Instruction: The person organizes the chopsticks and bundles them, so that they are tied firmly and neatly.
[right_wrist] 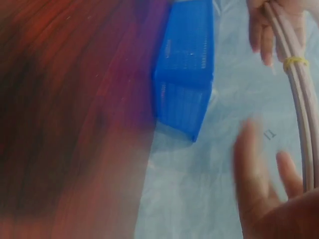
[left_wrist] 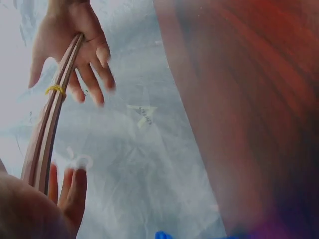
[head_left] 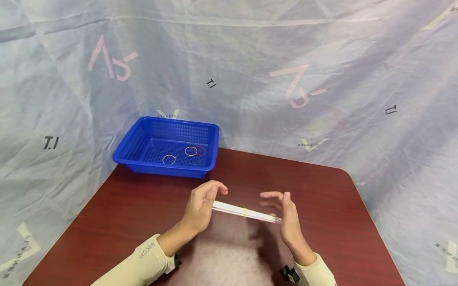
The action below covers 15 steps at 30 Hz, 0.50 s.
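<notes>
A bundle of slim pale sticks (head_left: 229, 208), with a yellow rubber band (head_left: 245, 212) round its middle, spans the gap between my two hands above the table. Its left end meets my left hand (head_left: 199, 208) near the base of the thumb, fingers extended forward. At the other end, the bundle butts against the palm of my right hand (head_left: 290, 224), whose fingers are spread and relaxed. The left wrist view shows that right palm (left_wrist: 70, 22) flat behind the stick ends. In the right wrist view, the band (right_wrist: 295, 62) sits nearer the left hand.
A blue perforated basket (head_left: 164, 169) stands at the table's back left. Inside lie several thin rings, among them a yellow ring (head_left: 185, 153), a red ring (head_left: 204, 149) and a pale ring (head_left: 163, 159). Grey printed cloth (head_left: 243, 79) hangs behind the dark red table (head_left: 286, 171).
</notes>
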Tool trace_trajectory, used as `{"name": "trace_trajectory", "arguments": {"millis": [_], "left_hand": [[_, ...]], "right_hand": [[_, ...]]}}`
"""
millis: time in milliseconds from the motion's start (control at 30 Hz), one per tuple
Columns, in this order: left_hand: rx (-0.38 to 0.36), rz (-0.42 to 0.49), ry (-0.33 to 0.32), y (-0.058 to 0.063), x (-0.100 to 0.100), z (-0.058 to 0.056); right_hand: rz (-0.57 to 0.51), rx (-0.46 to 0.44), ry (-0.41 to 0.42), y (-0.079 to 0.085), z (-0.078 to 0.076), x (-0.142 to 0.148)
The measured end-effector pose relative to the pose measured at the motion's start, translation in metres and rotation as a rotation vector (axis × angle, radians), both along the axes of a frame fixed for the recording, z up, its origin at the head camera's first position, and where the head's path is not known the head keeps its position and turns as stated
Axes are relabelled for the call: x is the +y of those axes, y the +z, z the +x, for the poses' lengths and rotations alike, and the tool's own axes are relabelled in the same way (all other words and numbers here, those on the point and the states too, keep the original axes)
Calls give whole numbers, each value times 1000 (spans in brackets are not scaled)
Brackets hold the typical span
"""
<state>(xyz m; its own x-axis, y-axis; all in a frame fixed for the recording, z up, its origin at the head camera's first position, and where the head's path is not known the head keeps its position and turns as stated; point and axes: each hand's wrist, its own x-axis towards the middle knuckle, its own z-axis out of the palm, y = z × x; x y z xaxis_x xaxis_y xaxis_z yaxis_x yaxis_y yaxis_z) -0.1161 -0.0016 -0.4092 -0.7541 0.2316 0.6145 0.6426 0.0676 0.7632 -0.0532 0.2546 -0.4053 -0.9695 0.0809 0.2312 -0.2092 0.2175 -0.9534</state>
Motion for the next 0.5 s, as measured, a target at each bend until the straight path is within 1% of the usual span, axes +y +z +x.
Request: {"name": "trace_trajectory", "arguments": {"millis": [67,133,200,267,300,400,467,500], "left_hand": [[-48,-105,-39,2,-3,-3],[-102,-207,-98,3,-8,-9],[-160,-308,-175,1,-15,-16],[-186,-398,-242,-2,-23,-22],[-192,-434,-277,-3,-26,-24],[-189,-544,-353,-7,-32,-27],[-146,-625,-369,-11,-34,-28],[-116,-674,-358,-14,-34,-28]], "right_hand": [[101,-47,34,-1,1,5],[205,-89,115,-4,2,10],[326,-116,187,-6,3,15],[397,-124,288,-9,5,20],[425,-124,326,-10,5,22],[493,-99,388,-15,5,27],[542,-88,397,-19,4,29],[567,-78,397,-21,3,29]]}}
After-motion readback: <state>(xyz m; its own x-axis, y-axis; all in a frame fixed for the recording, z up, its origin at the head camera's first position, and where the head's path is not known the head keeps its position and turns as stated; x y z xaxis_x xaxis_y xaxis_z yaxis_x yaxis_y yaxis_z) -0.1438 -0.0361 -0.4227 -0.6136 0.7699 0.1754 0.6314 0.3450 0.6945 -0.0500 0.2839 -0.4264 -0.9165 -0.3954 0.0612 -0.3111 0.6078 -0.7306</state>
